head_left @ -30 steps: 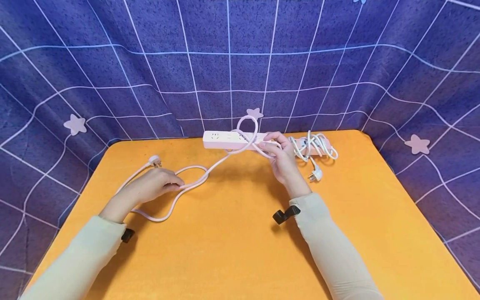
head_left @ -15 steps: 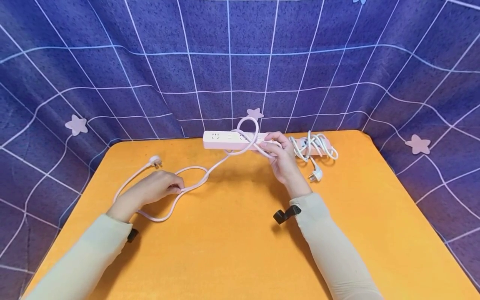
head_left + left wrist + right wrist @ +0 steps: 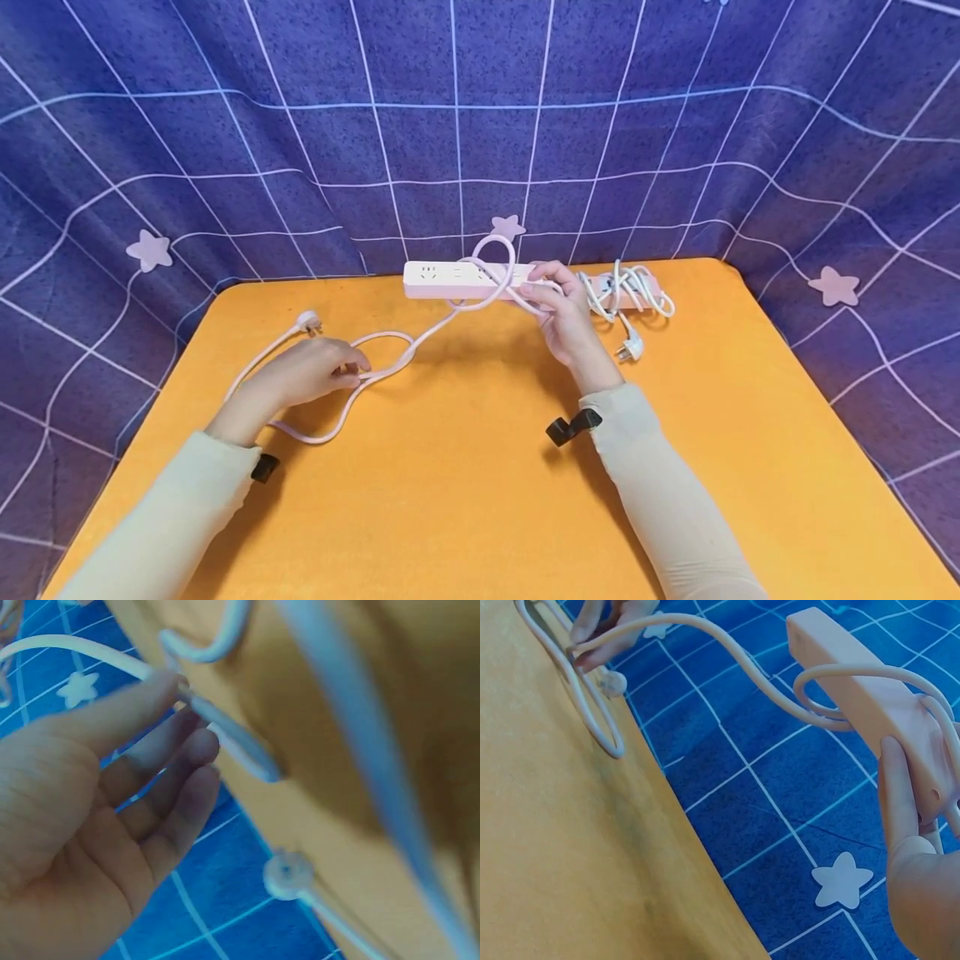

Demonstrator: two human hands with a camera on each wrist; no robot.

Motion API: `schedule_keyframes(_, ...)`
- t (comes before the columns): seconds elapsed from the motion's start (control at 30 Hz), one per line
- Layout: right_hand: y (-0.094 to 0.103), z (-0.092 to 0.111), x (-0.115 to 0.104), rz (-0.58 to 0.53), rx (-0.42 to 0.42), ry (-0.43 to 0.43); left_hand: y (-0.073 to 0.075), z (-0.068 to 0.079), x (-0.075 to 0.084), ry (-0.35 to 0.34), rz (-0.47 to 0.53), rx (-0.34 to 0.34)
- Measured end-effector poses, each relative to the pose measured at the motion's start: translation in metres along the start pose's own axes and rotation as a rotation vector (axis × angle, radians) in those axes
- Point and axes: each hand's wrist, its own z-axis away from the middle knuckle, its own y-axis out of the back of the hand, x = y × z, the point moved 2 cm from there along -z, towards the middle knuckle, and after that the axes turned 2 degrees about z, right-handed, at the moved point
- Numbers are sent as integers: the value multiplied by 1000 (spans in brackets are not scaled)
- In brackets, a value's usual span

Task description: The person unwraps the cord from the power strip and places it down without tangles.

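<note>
My right hand (image 3: 566, 321) grips a pale pink power strip (image 3: 442, 281) by its right end and holds it up off the table. In the right wrist view the power strip (image 3: 855, 682) is tilted, and its cord (image 3: 705, 626) loops around it. Down at the left, my left hand (image 3: 307, 371) pinches the pink cord (image 3: 431, 332) between thumb and forefinger. The left wrist view has the other fingers of that hand (image 3: 112, 817) half curled beneath the cord. Beyond it lies the plug (image 3: 308, 322), prongs showing, on the orange tabletop.
A second power strip (image 3: 607, 292), wrapped in its own white cord with a dangling plug (image 3: 631, 346), lies at the back right behind my right hand. A blue gridded curtain (image 3: 420, 142) encloses the orange table (image 3: 480, 483) at the back and sides.
My left forearm has shifted slightly right, and the cord between the hands has slackened a little. The right hand and the strip have hardly moved.
</note>
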Motion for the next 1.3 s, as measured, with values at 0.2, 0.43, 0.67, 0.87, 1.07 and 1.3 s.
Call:
schedule_keyframes(0.2,1,1,0,1,4,4,20,-8,17,34,-26,60)
schedule_keyframes(0.43,3,1,0,6,0,6,23,-29,44,59,83,226)
schedule_keyframes(0.67,2,0,1,11,6,10,13,-48,67,88,203,303)
schedule_keyframes(0.87,-1,0,0,1,-6,17,9,-58,79,142,235,347)
schedule_keyframes(1.07,-1,0,0,3,-6,16,6,-62,82,174,305,355)
schedule_keyframes(1.3,0,0,1,4,-11,1,-2,-66,78,236,434,282)
